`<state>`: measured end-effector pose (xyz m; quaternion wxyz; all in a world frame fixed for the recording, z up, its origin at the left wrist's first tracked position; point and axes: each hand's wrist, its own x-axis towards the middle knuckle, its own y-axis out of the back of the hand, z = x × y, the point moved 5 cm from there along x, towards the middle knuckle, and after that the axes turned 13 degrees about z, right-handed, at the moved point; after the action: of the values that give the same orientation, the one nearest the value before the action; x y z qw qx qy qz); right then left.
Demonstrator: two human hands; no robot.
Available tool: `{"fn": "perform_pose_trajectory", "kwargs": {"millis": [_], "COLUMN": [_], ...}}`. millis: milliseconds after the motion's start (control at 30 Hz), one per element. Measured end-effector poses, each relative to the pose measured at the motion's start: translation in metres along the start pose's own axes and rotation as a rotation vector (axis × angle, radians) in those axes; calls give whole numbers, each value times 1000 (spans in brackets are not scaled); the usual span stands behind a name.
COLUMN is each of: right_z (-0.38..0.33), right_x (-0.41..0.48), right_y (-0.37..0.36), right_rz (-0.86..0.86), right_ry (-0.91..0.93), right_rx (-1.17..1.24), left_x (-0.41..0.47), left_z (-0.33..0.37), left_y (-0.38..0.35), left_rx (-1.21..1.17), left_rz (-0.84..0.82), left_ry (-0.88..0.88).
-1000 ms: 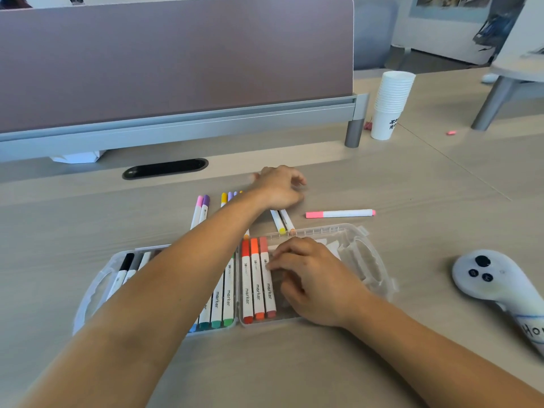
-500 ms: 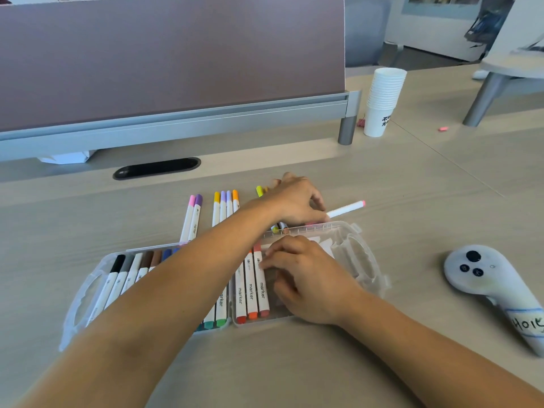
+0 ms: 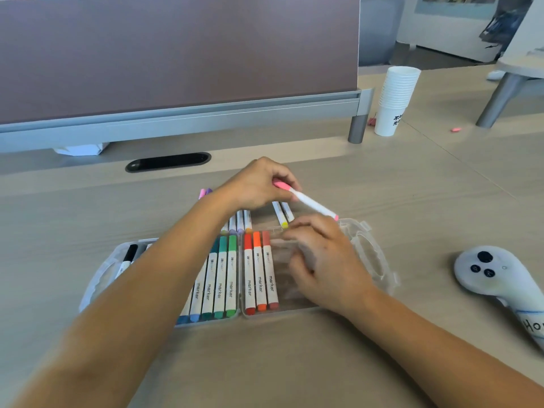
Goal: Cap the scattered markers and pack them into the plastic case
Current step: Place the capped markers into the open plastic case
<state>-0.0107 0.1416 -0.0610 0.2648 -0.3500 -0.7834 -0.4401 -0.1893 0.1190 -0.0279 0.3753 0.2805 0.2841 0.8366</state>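
The right hand (image 3: 326, 260) rests, fingers loosely bent and holding nothing, in the right half of the open plastic case (image 3: 379, 260), beside three red and orange markers (image 3: 259, 275); the left half holds blue and green markers (image 3: 219, 278). Just beyond, the left hand (image 3: 256, 184) pinches the pink marker (image 3: 313, 205) above loose markers (image 3: 282, 214).
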Motion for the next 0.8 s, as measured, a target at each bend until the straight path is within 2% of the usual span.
{"fn": "perform_pose_trajectory", "kwargs": {"millis": [67, 133, 200, 267, 333, 433, 500, 600, 667, 800], "right_z": [1, 4, 13, 19, 17, 14, 9, 0, -4, 1], "right_x": [3, 6, 7, 3, 2, 2, 2, -7, -13, -19], "right_y": [10, 15, 13, 9, 9, 13, 16, 14, 12, 12], "right_rz": [142, 153, 26, -120, -149, -154, -156, -105, -101, -176], "right_ry": [4, -17, -109, -170, -172, -116, -29, 201, 257, 206], "right_rx": [-104, -203, -233, -159, -87, -96, -126, -156, -157, -34], "left_x": [-12, -25, -37, -48, -56, -62, -67, -74, -76, -76], "left_z": [-8, -13, -12, -6, 1, 1, -2, -13, -18, -20], "left_y": [9, 16, 19, 21, 21, 21, 18, 9, 3, 2], "left_rx": [-36, -101, -228, -328, -377, -490, -687, -925, -971, -924], "left_rz": [-23, -63, -119, -158, -186, -177, -145, -72, -25, -11], "left_ry": [57, 118, 167, 186, 188, 261, 392, 641, 727, 769]}}
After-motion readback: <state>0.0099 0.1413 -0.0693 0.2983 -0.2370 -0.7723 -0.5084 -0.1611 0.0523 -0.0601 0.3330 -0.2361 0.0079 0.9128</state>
